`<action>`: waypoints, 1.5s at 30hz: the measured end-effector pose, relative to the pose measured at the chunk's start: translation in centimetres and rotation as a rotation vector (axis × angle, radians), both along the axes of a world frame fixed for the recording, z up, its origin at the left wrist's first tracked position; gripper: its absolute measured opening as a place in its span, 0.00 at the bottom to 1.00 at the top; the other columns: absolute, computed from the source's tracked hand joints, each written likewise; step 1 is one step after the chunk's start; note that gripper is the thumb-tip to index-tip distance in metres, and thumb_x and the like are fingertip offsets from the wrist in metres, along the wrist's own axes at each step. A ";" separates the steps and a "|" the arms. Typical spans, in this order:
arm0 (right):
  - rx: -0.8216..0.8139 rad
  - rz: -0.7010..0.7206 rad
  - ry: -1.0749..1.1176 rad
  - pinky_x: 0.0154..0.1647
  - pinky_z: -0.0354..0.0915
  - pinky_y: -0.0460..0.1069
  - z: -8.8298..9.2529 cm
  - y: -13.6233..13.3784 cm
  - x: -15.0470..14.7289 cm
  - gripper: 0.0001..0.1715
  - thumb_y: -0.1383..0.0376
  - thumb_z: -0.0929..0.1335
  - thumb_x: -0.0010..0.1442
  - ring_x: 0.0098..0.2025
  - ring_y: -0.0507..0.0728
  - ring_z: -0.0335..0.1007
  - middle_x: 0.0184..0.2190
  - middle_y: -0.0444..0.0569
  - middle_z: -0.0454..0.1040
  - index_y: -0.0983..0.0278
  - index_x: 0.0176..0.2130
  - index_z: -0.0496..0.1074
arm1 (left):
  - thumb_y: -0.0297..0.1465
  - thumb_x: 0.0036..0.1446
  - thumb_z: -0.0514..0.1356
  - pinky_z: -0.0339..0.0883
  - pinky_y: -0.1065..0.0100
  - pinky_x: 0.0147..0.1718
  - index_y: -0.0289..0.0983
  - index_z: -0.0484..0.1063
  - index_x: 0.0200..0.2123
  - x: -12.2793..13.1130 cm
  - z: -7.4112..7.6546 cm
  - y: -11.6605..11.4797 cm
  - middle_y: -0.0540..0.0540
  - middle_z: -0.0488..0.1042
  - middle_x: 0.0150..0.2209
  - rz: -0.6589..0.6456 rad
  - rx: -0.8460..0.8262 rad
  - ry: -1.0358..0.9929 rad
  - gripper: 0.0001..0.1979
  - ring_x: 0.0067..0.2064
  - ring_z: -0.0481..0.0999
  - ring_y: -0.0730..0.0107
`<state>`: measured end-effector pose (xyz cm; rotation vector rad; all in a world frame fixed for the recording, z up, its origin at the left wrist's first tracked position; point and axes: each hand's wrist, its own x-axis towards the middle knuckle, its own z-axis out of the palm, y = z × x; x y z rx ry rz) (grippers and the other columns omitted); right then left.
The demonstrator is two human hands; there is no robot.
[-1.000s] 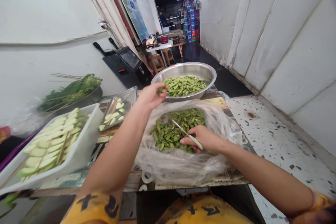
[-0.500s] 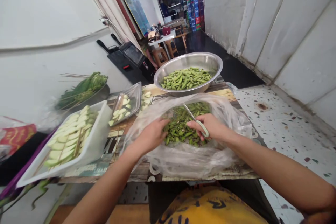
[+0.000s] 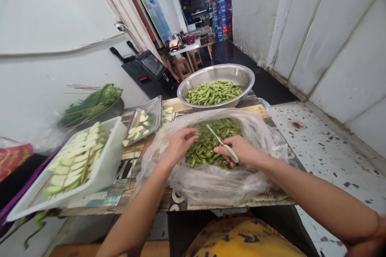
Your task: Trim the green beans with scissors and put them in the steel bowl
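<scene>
My right hand (image 3: 239, 150) is wrapped round the pale green handles of a pair of scissors (image 3: 214, 133), whose blades point up and to the left. My left hand (image 3: 181, 144) pinches what looks like a green edamame pod (image 3: 196, 133) between thumb and fingertips, left of the blades. Below both hands, a crumpled clear plastic bag (image 3: 205, 186) lies spread open, with a heap of darker edamame pods (image 3: 200, 154) in it. Just behind the bag stands a wide steel basin (image 3: 245, 88) holding brighter green pods (image 3: 211, 92).
To the left, a white plastic tub (image 3: 113, 160) holds skewered pale green slices. Beside it, a clear tray (image 3: 155, 116) carries cut pieces and skewers. A bowl of leafy greens (image 3: 102, 100) sits farther back, near a black appliance (image 3: 150, 70). The patterned table (image 3: 120, 192) ends close to my lap.
My left hand has risen out of the pods and moved slightly left, its fingers now showing in a pinch. The scissors remain in my right hand, nearly unmoved.
</scene>
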<state>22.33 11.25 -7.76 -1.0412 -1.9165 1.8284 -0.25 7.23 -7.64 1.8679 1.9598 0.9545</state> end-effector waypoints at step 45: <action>0.012 0.117 -0.093 0.11 0.55 0.41 0.4 -0.8 0.1 0.26 0.45 0.68 0.49 0.18 0.49 0.62 0.19 0.42 0.65 0.66 0.29 0.66 | 0.25 0.48 0.64 0.67 0.83 0.22 0.31 0.69 0.33 3.7 0.3 -0.3 0.44 0.77 0.31 0.021 -0.316 -1.313 0.08 0.24 0.73 0.82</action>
